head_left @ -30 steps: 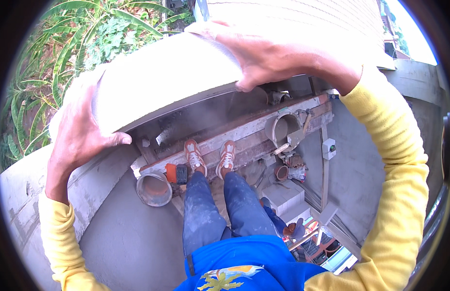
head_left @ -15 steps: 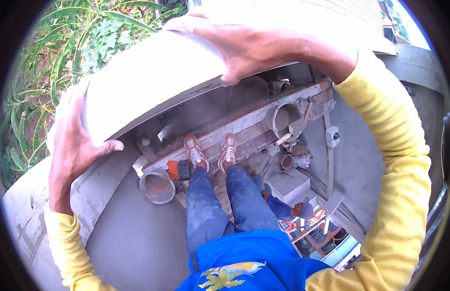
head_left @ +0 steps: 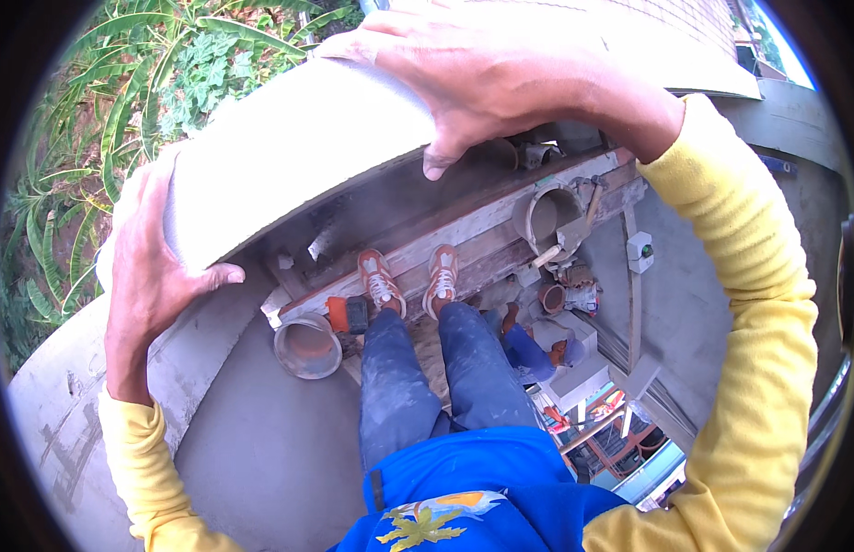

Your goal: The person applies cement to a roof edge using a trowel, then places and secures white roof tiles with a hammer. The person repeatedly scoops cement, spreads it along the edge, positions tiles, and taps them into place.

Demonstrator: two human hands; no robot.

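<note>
Fingers of the right hand are spreading flat over the top of a pale grey concrete block, the thumb hooking under its lower edge. The left hand is clasping the block's left end, fingers pressed together behind it, thumb lying along the underside. The block is being held high, tilted, above a grey wall top.

Below: wooden plank, the person's orange-and-white shoes standing on it. Round bucket, reddish inside, is sitting beside the left shoe. A second, larger bucket is lying tipped on the plank. A small white box is sitting on the grey slab at right.
</note>
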